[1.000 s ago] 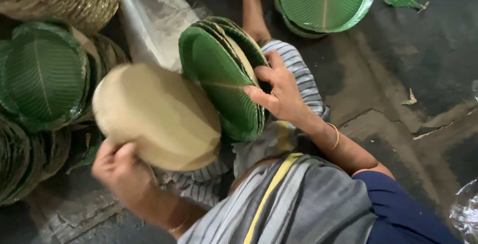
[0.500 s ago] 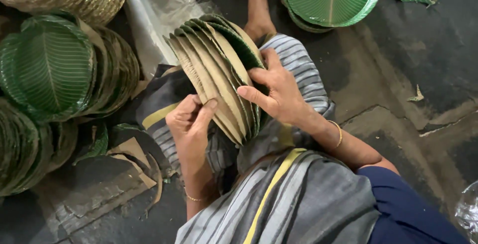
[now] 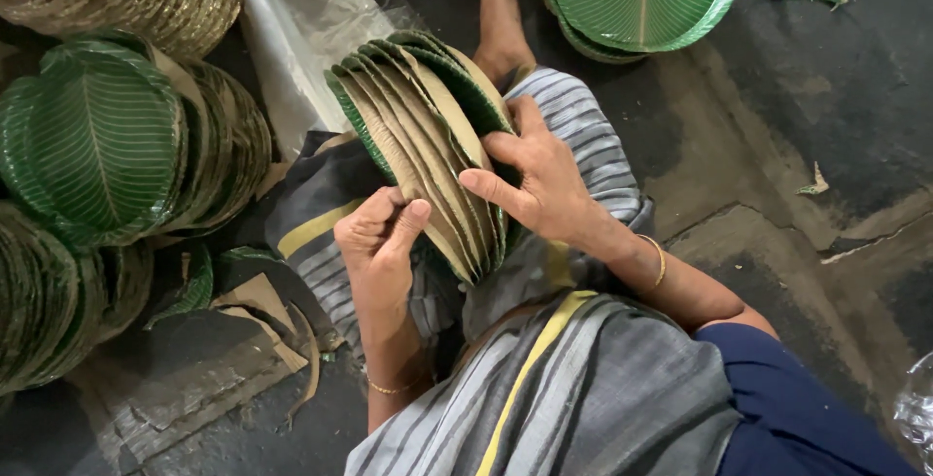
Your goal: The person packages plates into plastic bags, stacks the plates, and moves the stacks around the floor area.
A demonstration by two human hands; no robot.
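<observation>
Round ribbed leaf plates [image 3: 428,146], fanned

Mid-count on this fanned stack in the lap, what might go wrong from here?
The stack of leaf plates stands on edge, fanned between the left hand and right hand; a loosened grip may let plates slide off the lap onto the dirty floor. Thumbing the thin rims might crease them.

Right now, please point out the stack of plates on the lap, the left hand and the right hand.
stack of plates [image 3: 428,136], head view, tan backs.
left hand [image 3: 377,238], head view, knuckles.
right hand [image 3: 544,180], head view, back.
</observation>
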